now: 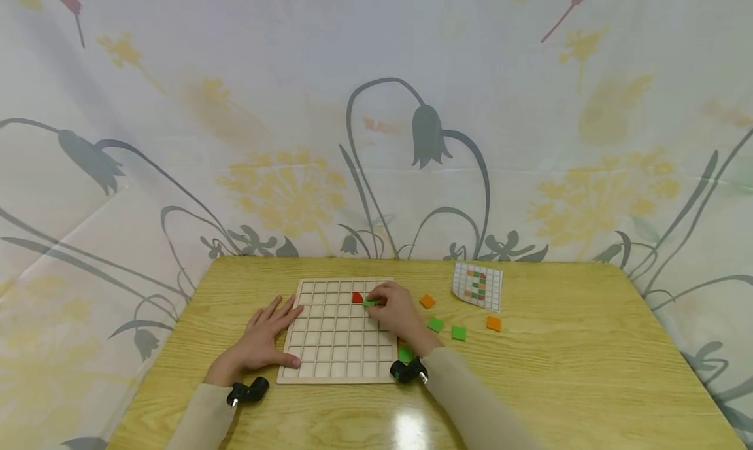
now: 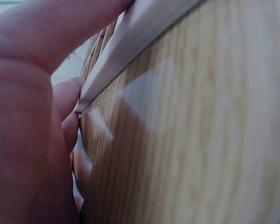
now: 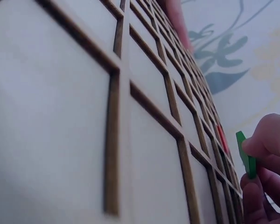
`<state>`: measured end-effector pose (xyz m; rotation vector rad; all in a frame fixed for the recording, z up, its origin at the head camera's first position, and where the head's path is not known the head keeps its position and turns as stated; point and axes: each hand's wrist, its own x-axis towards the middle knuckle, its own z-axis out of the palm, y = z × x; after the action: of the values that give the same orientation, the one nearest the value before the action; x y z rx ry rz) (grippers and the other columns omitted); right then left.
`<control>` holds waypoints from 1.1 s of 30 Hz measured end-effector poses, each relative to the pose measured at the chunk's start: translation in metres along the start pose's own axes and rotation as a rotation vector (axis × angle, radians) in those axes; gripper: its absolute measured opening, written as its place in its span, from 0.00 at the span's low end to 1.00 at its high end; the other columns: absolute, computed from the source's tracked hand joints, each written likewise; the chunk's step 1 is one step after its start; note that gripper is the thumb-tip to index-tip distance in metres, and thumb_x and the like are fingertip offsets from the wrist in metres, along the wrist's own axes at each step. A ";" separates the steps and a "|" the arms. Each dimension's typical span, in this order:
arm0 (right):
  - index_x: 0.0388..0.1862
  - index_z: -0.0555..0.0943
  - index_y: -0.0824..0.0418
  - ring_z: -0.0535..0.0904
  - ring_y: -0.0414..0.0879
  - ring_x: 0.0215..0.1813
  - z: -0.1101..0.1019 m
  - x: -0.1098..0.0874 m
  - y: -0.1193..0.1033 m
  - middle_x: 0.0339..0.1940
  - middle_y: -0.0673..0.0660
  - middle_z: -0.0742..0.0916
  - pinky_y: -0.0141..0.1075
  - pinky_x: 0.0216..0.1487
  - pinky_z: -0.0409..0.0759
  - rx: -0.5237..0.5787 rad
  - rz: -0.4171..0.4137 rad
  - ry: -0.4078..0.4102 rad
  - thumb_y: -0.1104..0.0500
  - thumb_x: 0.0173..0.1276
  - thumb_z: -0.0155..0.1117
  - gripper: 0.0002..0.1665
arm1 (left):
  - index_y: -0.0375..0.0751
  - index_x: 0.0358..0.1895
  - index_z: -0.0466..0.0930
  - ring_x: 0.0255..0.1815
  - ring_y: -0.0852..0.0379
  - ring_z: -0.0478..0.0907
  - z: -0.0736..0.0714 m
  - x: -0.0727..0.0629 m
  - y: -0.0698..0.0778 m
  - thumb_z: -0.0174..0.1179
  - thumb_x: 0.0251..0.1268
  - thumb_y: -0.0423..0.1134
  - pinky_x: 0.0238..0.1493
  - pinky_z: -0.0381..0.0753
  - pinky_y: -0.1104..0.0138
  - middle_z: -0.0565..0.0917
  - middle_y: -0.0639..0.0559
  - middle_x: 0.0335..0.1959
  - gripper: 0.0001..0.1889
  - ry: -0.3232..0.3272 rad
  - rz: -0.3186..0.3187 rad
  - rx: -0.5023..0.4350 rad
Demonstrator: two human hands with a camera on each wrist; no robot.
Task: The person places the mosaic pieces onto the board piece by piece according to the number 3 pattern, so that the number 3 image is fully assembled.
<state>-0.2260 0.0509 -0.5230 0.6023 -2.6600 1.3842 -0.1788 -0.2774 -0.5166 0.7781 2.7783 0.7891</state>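
A wooden grid board (image 1: 329,337) with square cells lies on the table. Near its far right part, my right hand (image 1: 393,307) pinches a green tile (image 3: 246,154) between thumb and fingers, just above the cells. A red tile (image 1: 357,297) with a rounded corner sits in a cell beside it, to the left. My left hand (image 1: 266,335) is spread at the board's left side, its thumb and index fingertip on the frame. In the left wrist view, the left thumb (image 2: 60,28) reaches onto the board's pale edge (image 2: 126,51).
Right of the board lie orange tiles (image 1: 427,301) and green tiles (image 1: 459,333), one green tile (image 1: 405,354) close to the board's edge. A pattern card (image 1: 478,286) with a coloured grid figure stands behind them. A flower-printed curtain (image 1: 376,110) hangs behind the table (image 1: 565,371).
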 end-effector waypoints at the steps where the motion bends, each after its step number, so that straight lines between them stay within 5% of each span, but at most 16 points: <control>1: 0.36 0.88 0.60 0.78 0.45 0.39 0.003 0.001 -0.001 0.45 0.54 0.85 0.36 0.40 0.79 0.008 0.002 -0.004 0.65 0.61 0.68 0.06 | 0.40 0.79 0.57 0.79 0.33 0.37 0.000 0.000 0.000 0.73 0.46 0.64 0.70 0.34 0.34 0.49 0.39 0.80 0.58 0.000 0.001 0.002; 19: 0.38 0.89 0.65 0.83 0.50 0.46 0.032 0.024 -0.015 0.45 0.57 0.86 0.35 0.45 0.82 -0.027 -0.089 0.000 0.66 0.65 0.69 0.05 | 0.42 0.79 0.55 0.79 0.34 0.36 0.003 0.000 -0.005 0.72 0.46 0.66 0.69 0.34 0.34 0.48 0.41 0.81 0.59 0.000 0.007 0.011; 27: 0.42 0.89 0.63 0.78 0.55 0.57 0.035 0.023 -0.015 0.51 0.56 0.85 0.45 0.59 0.76 -0.042 -0.027 -0.064 0.64 0.69 0.66 0.07 | 0.42 0.79 0.56 0.79 0.33 0.37 0.004 0.000 -0.004 0.72 0.46 0.66 0.69 0.35 0.34 0.49 0.40 0.81 0.58 0.013 0.008 0.007; 33: 0.46 0.88 0.60 0.77 0.54 0.59 0.035 0.022 -0.013 0.55 0.57 0.84 0.44 0.57 0.77 0.004 0.001 -0.062 0.61 0.70 0.66 0.09 | 0.41 0.78 0.58 0.79 0.31 0.39 0.003 0.000 -0.003 0.73 0.45 0.65 0.68 0.36 0.33 0.50 0.39 0.80 0.58 0.025 0.010 0.003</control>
<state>-0.2374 0.0092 -0.5280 0.6542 -2.7059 1.3946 -0.1796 -0.2782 -0.5205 0.7887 2.8004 0.8016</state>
